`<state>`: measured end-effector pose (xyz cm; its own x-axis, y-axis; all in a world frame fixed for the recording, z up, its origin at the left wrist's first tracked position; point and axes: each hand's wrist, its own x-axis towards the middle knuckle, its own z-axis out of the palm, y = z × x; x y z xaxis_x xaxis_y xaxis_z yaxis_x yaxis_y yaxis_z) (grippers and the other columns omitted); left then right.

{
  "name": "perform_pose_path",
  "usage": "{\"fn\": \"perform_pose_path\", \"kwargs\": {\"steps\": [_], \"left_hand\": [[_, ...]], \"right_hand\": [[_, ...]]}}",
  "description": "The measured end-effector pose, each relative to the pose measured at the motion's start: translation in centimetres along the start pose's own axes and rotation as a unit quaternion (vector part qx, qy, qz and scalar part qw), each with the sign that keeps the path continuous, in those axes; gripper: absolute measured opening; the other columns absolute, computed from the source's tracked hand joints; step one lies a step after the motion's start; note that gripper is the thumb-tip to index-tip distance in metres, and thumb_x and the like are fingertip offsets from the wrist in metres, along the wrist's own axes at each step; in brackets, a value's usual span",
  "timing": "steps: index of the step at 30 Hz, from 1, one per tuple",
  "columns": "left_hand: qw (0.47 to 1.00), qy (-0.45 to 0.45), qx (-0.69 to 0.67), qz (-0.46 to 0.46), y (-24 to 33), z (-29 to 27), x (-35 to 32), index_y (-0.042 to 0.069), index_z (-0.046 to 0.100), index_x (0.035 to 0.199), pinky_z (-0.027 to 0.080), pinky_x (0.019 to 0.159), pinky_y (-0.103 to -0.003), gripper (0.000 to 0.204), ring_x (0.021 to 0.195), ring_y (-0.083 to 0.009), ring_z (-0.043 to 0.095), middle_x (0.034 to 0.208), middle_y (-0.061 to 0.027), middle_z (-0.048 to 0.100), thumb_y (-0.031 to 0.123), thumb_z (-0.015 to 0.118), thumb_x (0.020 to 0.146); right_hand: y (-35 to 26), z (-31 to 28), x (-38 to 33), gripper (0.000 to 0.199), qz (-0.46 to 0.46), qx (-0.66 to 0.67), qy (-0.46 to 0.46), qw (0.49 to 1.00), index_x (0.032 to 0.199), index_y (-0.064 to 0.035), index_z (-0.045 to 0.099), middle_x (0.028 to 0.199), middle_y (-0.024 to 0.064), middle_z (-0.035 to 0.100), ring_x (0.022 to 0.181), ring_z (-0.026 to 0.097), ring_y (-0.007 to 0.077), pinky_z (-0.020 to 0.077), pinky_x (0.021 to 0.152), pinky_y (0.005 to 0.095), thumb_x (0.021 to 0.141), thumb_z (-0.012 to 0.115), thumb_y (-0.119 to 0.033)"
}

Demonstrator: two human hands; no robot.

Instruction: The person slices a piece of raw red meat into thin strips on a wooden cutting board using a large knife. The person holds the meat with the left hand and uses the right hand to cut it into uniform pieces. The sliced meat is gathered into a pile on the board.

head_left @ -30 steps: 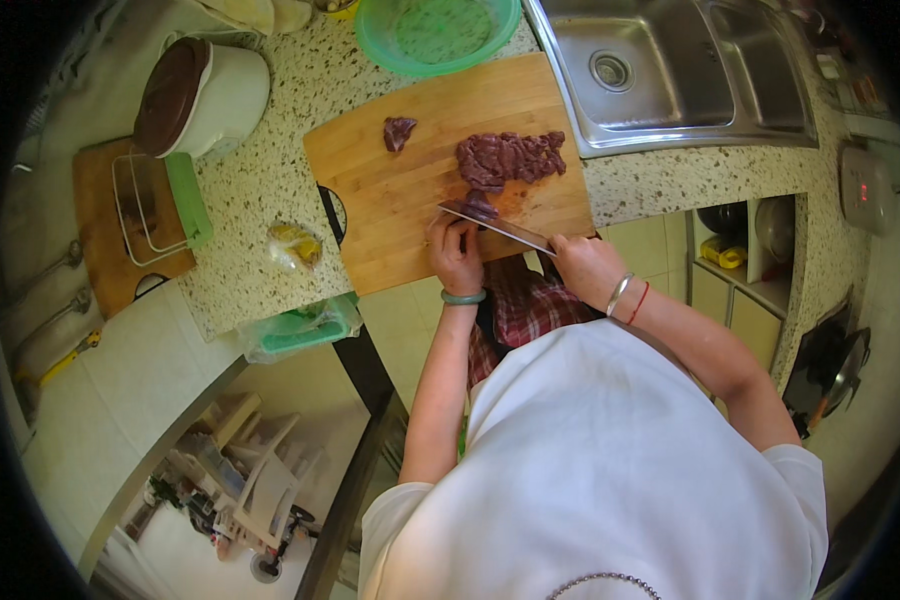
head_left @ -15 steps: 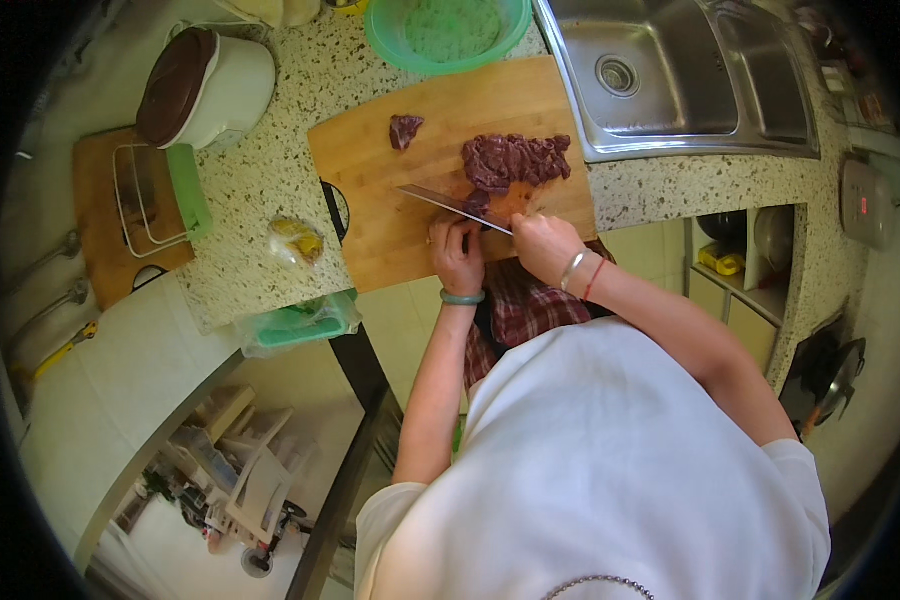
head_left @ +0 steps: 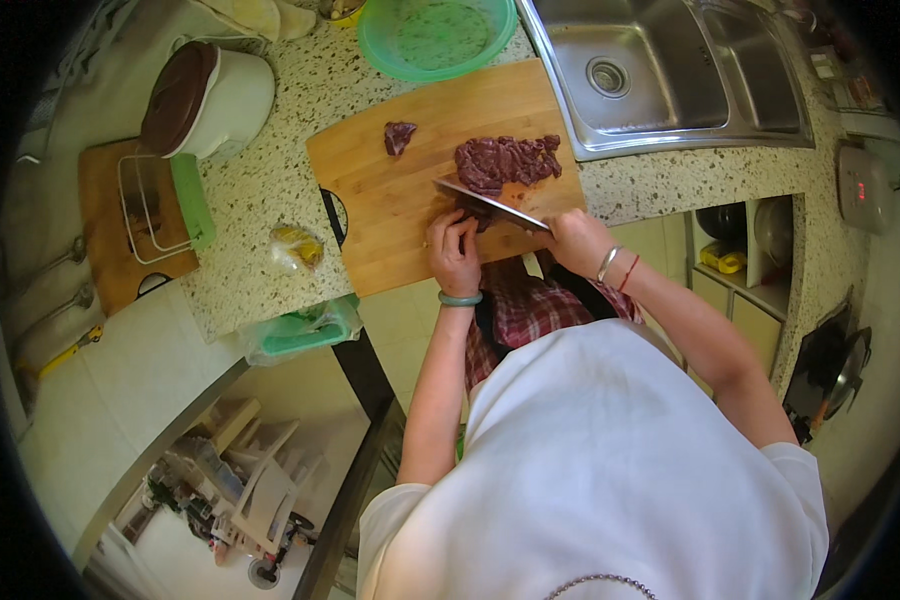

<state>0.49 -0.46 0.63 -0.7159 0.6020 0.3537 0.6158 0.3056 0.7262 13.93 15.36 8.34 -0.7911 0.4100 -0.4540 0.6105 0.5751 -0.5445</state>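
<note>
Gripping knife, right hand overlaps edge of board

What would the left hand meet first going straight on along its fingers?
Left hand: first the small dark meat piece at its fingertips, then probably the knife slanting across just beyond. Blade height is unclear from this view.

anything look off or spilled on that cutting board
Nothing stands out as damaged. A reddish smear marks the cutting board beside the pile of dark red meat, and one small piece lies apart to its left; neither seems unusual around raw meat.
</note>
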Motion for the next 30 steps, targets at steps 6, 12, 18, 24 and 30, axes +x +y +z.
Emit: {"fn": "perform_pose_path", "kwargs": {"steps": [6, 12, 18, 24, 30], "left_hand": [[0.999, 0.007, -0.018, -0.029, 0.8, 0.0, 0.2, 0.003, 0.065, 0.094, 0.048, 0.086, -0.039, 0.015, 0.099, -0.0337, 0.059, 0.104, -0.0129, 0.062, -0.001, 0.069, 0.08], [0.998, 0.034, -0.039, -0.025, 0.8, 0.1, 0.0, 0.002, 0.064, 0.094, 0.048, 0.085, -0.038, 0.016, 0.099, -0.0331, 0.059, 0.103, -0.0136, 0.062, -0.002, 0.07, 0.079], [1.0, 0.005, -0.005, 0.006, 0.2, 0.2, -0.1, 0.003, 0.064, 0.088, 0.047, 0.085, -0.039, 0.011, 0.095, -0.0321, 0.059, 0.1, -0.0127, 0.063, -0.001, 0.068, 0.079], [1.0, 0.002, -0.006, 0.005, 0.3, 0.1, 0.1, 0.004, 0.064, 0.086, 0.047, 0.086, -0.039, 0.01, 0.096, -0.0318, 0.06, 0.098, -0.0124, 0.064, -0.001, 0.068, 0.079], [1.0, 0.016, -0.001, 0.018, 0.3, 0.1, 0.2, 0.003, 0.065, 0.088, 0.047, 0.086, -0.039, 0.01, 0.097, -0.0322, 0.06, 0.099, -0.0126, 0.064, -0.001, 0.068, 0.079]], "right_hand": [[0.9, -0.1, -0.3, 0.022, -0.004, 0.014, 0.121, 0.992, 0.091, -0.004, 0.066, 0.074, 0.0232, 0.063, 0.069, 0.061, 0.0422, 0.0495, 0.063, 0.0496, 0.091, 0.06, -0.025], [-0.7, -1.0, -2.8, 0.02, -0.002, -0.028, 0.04, 0.999, 0.088, -0.0037, 0.062, 0.072, 0.0217, 0.064, 0.069, 0.064, 0.0406, 0.0521, 0.062, 0.0491, 0.091, 0.057, -0.023], [-0.7, 0.7, -2.6, 0.013, 0.011, -0.053, -0.016, 0.998, 0.086, -0.0024, 0.063, 0.075, 0.0231, 0.066, 0.071, 0.066, 0.0399, 0.054, 0.064, 0.0471, 0.087, 0.055, -0.013], [-3.2, 0.2, 1.6, 0.014, 0.003, -0.05, -0.039, 0.998, 0.083, -0.0014, 0.067, 0.087, 0.0249, 0.067, 0.083, 0.066, 0.0425, 0.0553, 0.073, 0.0462, 0.082, 0.055, -0.009], [-0.1, -0.1, 1.9, 0.021, 0.016, -0.022, -0.055, 0.998, 0.086, 0.0001, 0.068, 0.085, 0.0259, 0.066, 0.084, 0.065, 0.0421, 0.0527, 0.074, 0.0484, 0.084, 0.061, -0.019]]}}
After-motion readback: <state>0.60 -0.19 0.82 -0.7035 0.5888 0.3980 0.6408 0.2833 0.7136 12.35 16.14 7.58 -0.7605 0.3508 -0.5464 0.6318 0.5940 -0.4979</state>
